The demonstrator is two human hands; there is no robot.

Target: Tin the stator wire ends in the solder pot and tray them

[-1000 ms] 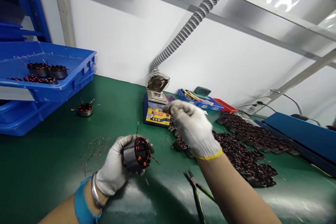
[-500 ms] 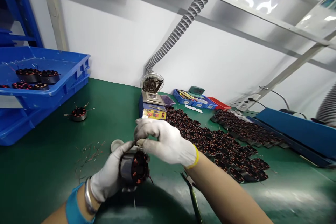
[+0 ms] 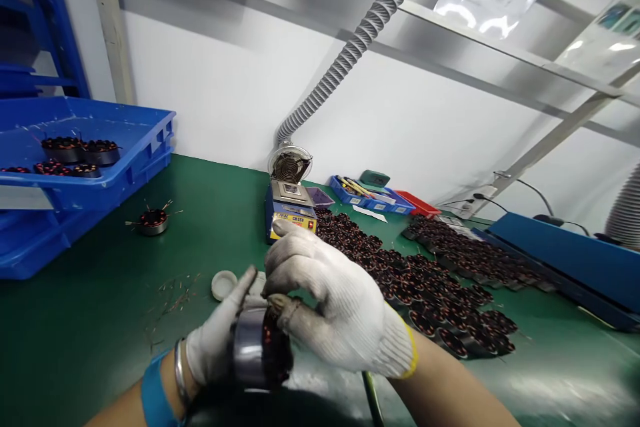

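Note:
Near the bottom centre, my left hand point(image 3: 217, 340), in a white glove, is wrapped round a metal ring with dark copper windings point(image 3: 250, 347), held on its side. My right hand point(image 3: 335, 300), gloved in white with a yellow cuff, has thumb and forefinger pinched together at the ring's upper edge. Whatever lies between those fingertips is too small to make out. Just behind my left hand is a small round white dish point(image 3: 223, 285). A green-handled tool point(image 3: 371, 397) lies partly hidden under my right forearm.
Wound rings point(image 3: 425, 287) cover the bench to the right. A blue-yellow device point(image 3: 290, 207) stands at centre back. Blue crates point(image 3: 120, 167) are at left, beside a single ring point(image 3: 153, 221) and wire clippings point(image 3: 175, 297). A long blue box point(image 3: 565, 267) sits far right.
My right hand has come nearer and lower, with its fingers now at the ring's upper edge. The ring has turned slightly in my left hand, and more of the white dish area shows.

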